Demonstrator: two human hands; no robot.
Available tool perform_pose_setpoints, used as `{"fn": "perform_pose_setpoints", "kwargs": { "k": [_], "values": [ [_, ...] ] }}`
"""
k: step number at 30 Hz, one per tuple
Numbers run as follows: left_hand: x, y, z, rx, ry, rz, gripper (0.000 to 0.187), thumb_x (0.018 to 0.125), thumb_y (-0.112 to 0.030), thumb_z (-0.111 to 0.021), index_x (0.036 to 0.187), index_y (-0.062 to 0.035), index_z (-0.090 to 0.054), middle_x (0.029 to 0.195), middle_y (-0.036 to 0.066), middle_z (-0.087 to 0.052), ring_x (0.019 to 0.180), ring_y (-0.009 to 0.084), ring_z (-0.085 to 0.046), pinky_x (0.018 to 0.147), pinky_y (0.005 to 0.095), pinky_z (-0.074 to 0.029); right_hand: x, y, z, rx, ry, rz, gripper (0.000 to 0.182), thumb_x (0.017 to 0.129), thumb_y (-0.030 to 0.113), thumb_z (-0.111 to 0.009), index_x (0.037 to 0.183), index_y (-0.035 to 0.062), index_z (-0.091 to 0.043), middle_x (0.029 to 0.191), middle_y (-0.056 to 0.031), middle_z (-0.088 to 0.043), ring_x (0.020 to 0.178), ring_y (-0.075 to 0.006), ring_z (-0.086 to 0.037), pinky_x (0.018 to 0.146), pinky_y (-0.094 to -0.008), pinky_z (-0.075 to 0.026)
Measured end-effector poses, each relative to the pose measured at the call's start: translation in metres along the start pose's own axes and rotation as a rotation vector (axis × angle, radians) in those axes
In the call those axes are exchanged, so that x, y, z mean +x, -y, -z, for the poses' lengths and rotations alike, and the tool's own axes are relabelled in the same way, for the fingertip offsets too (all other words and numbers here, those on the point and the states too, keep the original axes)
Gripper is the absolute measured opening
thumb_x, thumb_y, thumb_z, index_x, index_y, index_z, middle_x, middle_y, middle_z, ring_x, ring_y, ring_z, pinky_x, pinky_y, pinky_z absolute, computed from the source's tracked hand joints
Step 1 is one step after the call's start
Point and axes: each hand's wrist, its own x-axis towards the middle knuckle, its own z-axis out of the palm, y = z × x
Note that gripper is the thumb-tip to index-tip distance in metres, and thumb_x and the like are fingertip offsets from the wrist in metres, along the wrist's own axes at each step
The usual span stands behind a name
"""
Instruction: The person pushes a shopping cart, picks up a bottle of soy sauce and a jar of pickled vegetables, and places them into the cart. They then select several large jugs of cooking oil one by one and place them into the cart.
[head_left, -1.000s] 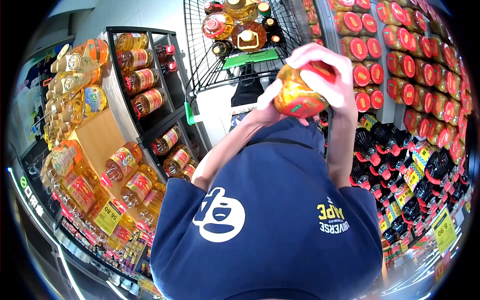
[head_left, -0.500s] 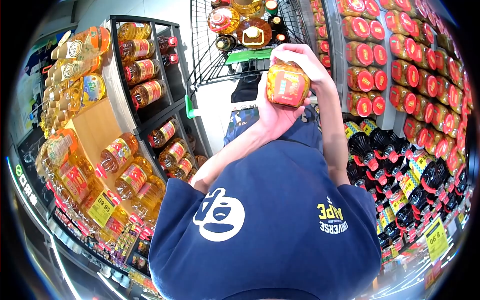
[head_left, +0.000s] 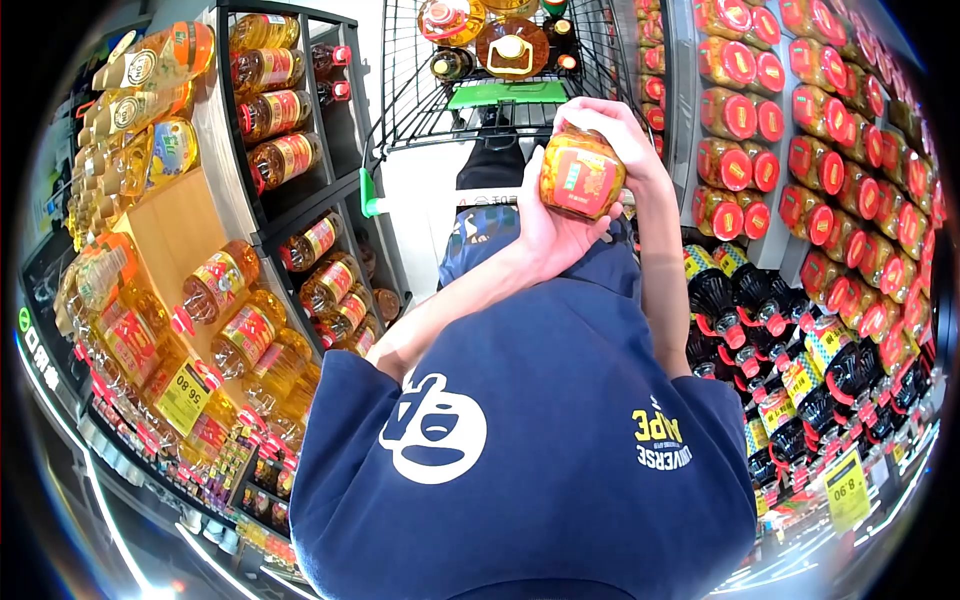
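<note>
Snugly — the jar (head_left: 580, 178) sits between left grip (head_left: 548, 232) and right grip (head_left: 622, 138).

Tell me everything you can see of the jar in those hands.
The jar looks like clear glass or plastic, with yellow-orange contents. A red label with a small green patch faces the camera; its print is too small to read. The jar is tilted, held before the body, overlapping the cart handle in this view. The left-hand grip cups its left and near sides; the right-hand grip wraps its far end and right side. I can't make out a lid.
</note>
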Motion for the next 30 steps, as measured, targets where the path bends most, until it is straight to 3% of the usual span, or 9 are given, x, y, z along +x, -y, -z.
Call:
{"fn": "perform_pose_setpoints", "kwargs": {
  "k": [6,9,11,14,20,23,24,25,30],
  "values": [
    [0.001,0.002,0.002,0.031,0.027,-0.032,0.083,0.084,-0.074,-0.034,0.125,-0.0035,-0.049,0.105,0.018,-0.062,0.082,0.0239,-0.066,0.067,0.0286,-0.058,-0.001,0.004,0.000,-0.018,0.026,-0.018,0.019,0.089,0.018,-0.060,0.087,-0.0002,-0.064,0.082,-0.0034,-0.064,0.077,-0.0107,-0.062,0.072,-0.0244,-0.049],
    [-0.001,0.005,-0.001,0.218,-0.043,-0.137,0.078,0.087,-0.070,-0.035,0.126,-0.0040,-0.049,0.105,0.017,-0.062,0.084,0.0254,-0.066,0.066,0.0293,-0.058,-0.002,-0.001,0.003,0.093,0.123,0.120,0.018,0.090,0.015,-0.058,0.092,-0.0020,-0.062,0.088,-0.0054,-0.064,0.081,-0.0129,-0.062,0.074,-0.0249,-0.049],
    [-0.001,0.011,-0.005,0.433,-0.140,-0.240,0.075,0.088,-0.068,-0.036,0.125,-0.0043,-0.049,0.105,0.016,-0.062,0.086,0.0263,-0.066,0.067,0.0297,-0.057,0.001,-0.016,0.014,0.230,0.272,0.286,0.015,0.084,0.014,-0.057,0.088,-0.0007,-0.057,0.092,-0.0101,-0.059,0.089,-0.0206,-0.058,0.086,-0.0335,-0.047],
    [0.002,0.018,0.004,0.539,-0.145,-0.321,0.056,0.092,-0.050,-0.049,0.123,-0.0041,-0.049,0.105,0.013,-0.063,0.086,0.0237,-0.067,0.071,0.0319,-0.058,0.002,-0.022,0.022,0.380,0.417,0.374,0.015,0.074,0.017,-0.057,0.078,0.0040,-0.052,0.089,-0.0119,-0.052,0.094,-0.0271,-0.052,0.094,-0.0441,-0.042],
    [0.014,0.031,0.011,0.750,-0.154,-0.596,0.039,0.090,-0.027,-0.063,0.116,-0.0004,-0.051,0.100,0.009,-0.062,0.082,0.0143,-0.065,0.063,0.0256,-0.056,0.015,-0.045,0.035,0.548,0.589,0.473,0.016,0.070,0.024,-0.058,0.074,0.0100,-0.052,0.085,-0.0072,-0.050,0.090,-0.0227,-0.047,0.088,-0.0371,-0.042],
    [0.008,0.026,0.001,0.548,-0.222,-0.375,0.041,0.091,-0.031,-0.060,0.116,-0.0005,-0.051,0.101,0.009,-0.063,0.080,0.0149,-0.065,0.064,0.0275,-0.057,0.010,-0.039,0.031,0.548,0.505,0.370,0.016,0.073,0.021,-0.057,0.076,0.0055,-0.052,0.085,-0.0094,-0.051,0.088,-0.0234,-0.050,0.090,-0.0403,-0.041],
    [0.008,0.020,0.001,0.491,-0.201,-0.293,0.050,0.092,-0.045,-0.054,0.116,-0.0011,-0.051,0.099,0.010,-0.064,0.079,0.0169,-0.067,0.064,0.0297,-0.058,0.005,-0.030,0.025,0.531,0.430,0.289,0.015,0.077,0.017,-0.056,0.080,0.0032,-0.053,0.086,-0.0100,-0.053,0.091,-0.0242,-0.053,0.092,-0.0419,-0.043],
    [0.005,0.014,-0.007,0.478,-0.202,-0.235,0.064,0.091,-0.061,-0.042,0.115,-0.0024,-0.052,0.093,0.010,-0.064,0.075,0.0196,-0.067,0.062,0.0309,-0.057,0.004,-0.027,0.025,0.405,0.330,0.243,0.014,0.084,0.015,-0.056,0.086,0.0012,-0.056,0.091,-0.0101,-0.057,0.093,-0.0226,-0.056,0.090,-0.0376,-0.046],
    [0.012,-0.011,0.010,0.280,-0.089,0.050,0.080,0.087,-0.073,-0.028,0.119,-0.0048,-0.053,0.090,0.017,-0.066,0.065,0.0220,-0.067,0.055,0.0276,-0.056,-0.008,-0.018,0.020,0.069,0.073,0.133,0.020,0.090,0.019,-0.056,0.098,0.0004,-0.058,0.098,-0.0080,-0.061,0.097,-0.0165,-0.058,0.089,-0.0303,-0.046]
  ]
}}
